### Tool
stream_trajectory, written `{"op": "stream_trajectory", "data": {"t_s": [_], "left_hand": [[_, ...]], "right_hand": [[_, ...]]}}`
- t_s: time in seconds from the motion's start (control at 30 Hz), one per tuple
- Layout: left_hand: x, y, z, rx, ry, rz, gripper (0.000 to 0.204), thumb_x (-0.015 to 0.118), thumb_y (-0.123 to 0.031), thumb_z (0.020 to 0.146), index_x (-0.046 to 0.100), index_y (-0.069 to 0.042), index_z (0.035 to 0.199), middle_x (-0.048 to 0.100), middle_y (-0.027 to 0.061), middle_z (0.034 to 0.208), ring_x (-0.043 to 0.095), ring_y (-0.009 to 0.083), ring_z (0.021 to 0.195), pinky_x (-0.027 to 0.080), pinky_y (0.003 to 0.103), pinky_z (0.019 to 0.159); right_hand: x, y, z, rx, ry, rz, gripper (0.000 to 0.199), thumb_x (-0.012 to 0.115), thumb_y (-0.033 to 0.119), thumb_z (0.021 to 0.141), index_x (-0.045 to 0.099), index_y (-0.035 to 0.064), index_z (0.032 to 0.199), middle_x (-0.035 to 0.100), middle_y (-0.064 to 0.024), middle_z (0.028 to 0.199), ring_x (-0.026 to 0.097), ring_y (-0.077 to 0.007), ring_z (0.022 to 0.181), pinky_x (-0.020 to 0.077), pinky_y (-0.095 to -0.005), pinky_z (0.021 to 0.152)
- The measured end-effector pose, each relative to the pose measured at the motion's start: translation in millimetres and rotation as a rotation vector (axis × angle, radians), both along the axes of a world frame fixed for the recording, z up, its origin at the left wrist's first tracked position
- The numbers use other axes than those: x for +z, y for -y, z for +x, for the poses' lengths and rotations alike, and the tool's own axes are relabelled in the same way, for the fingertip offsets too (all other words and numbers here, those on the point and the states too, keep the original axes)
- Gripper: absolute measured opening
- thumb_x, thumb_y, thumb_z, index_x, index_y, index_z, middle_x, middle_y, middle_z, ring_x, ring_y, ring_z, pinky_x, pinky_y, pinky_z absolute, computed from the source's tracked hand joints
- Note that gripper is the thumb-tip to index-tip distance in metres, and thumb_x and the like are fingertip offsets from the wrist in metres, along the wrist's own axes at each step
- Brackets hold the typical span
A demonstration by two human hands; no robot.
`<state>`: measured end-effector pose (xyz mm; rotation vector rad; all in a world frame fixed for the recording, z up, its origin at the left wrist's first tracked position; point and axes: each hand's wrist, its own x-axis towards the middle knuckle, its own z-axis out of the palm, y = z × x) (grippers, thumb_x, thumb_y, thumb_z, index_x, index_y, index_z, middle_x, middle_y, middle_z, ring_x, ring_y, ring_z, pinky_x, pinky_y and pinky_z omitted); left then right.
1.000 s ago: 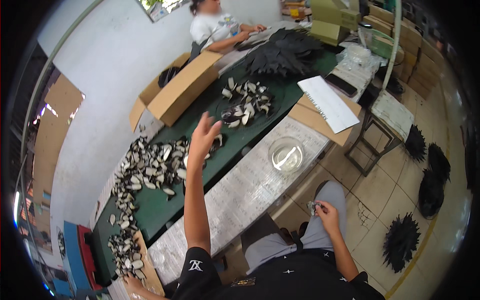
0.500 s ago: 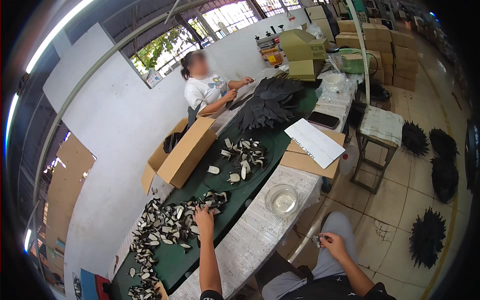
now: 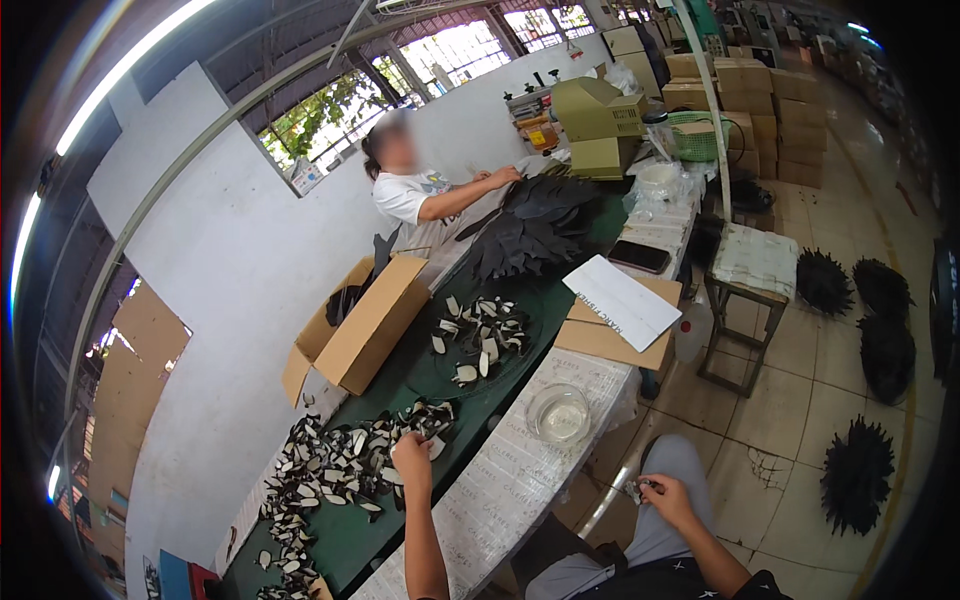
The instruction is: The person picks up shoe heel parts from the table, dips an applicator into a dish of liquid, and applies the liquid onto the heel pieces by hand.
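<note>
My left hand [image 3: 411, 461] is closed at the near edge of a heap of small black-and-white pieces [image 3: 335, 462] on a green-topped table. A pale, rounded piece [image 3: 436, 448] shows at its fingertips and seems to be pinched there. Over my right thigh, my right hand [image 3: 664, 496] is closed, its fingertips pinched on a small dark and whitish thing [image 3: 636, 490] too small to name. Farther up the table lies a smaller cluster of the same pieces [image 3: 484, 330].
A clear glass bowl [image 3: 560, 414] stands on the paper-covered ledge, below a white card [image 3: 622, 303] on cardboard. An open carton [image 3: 375, 335] rests at the table's far side. Across from me, a person [image 3: 415, 195] handles a black fringed stack [image 3: 530, 230]. A stool [image 3: 752, 262] stands right.
My left fingers, spread over the heap before, have closed and drawn back slightly with a pale piece at the tips. The person opposite has stretched an arm toward the black stack.
</note>
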<state>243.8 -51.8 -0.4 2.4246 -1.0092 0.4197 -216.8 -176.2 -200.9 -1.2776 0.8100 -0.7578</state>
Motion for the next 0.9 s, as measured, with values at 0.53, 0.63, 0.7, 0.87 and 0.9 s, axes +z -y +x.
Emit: {"op": "stream_trajectory", "data": {"t_s": [0.53,0.63,0.7,0.87,0.9], "left_hand": [[-32.8,-42.3,-196.2,-0.084,-0.121,-0.101,0.019,0.071,-0.022,0.082,0.064,-0.005,0.085,0.062,0.0115,0.093,0.057,0.0305,0.095,0.038,0.042,0.092],[-32.8,-25.3,-189.0,0.042,-0.058,-0.213,0.023,0.071,-0.024,0.083,0.066,-0.005,0.094,0.06,0.0151,0.111,0.052,0.0344,0.111,0.033,0.045,0.099],[-37.1,-8.4,-179.4,0.005,-0.026,-0.147,0.023,0.069,-0.023,0.084,0.066,-0.006,0.098,0.057,0.0163,0.118,0.047,0.0365,0.118,0.03,0.047,0.102],[-29.2,12.3,-182.1,-0.21,-0.316,-0.425,0.02,0.065,-0.003,0.085,0.068,-0.005,0.105,0.057,0.0174,0.121,0.059,0.0272,0.107,0.048,0.036,0.087],[-34.7,9.2,-183.6,-0.209,-0.329,-0.435,0.02,0.065,-0.003,0.085,0.068,-0.005,0.105,0.057,0.0174,0.121,0.059,0.0272,0.107,0.048,0.036,0.087]], "right_hand": [[8.8,-3.4,3.8,0.004,-0.037,0.018,0.023,0.063,0.009,0.09,0.066,-0.0004,0.111,0.067,-0.0054,0.08,0.063,-0.0096,0.068,0.051,-0.0233,0.061],[13.8,-1.6,5.0,0.026,-0.075,-0.008,0.023,0.062,0.009,0.091,0.065,-0.001,0.111,0.067,-0.0054,0.08,0.063,-0.0094,0.069,0.0513,-0.0236,0.062],[14.7,-3.4,3.6,0.055,-0.119,-0.044,0.023,0.062,0.009,0.092,0.064,-0.0019,0.112,0.067,-0.0056,0.08,0.063,-0.0094,0.069,0.0517,-0.0239,0.063],[20.4,-5.1,3.7,0.018,-0.114,-0.108,0.02,0.063,0.008,0.09,0.067,0.0008,0.109,0.066,-0.0047,0.079,0.063,-0.0096,0.068,0.0503,-0.0228,0.062],[18.8,-4.7,2.8,0.018,-0.127,-0.117,0.02,0.063,0.008,0.09,0.067,0.0008,0.109,0.066,-0.0047,0.079,0.063,-0.0096,0.068,0.0503,-0.0228,0.062]]}}
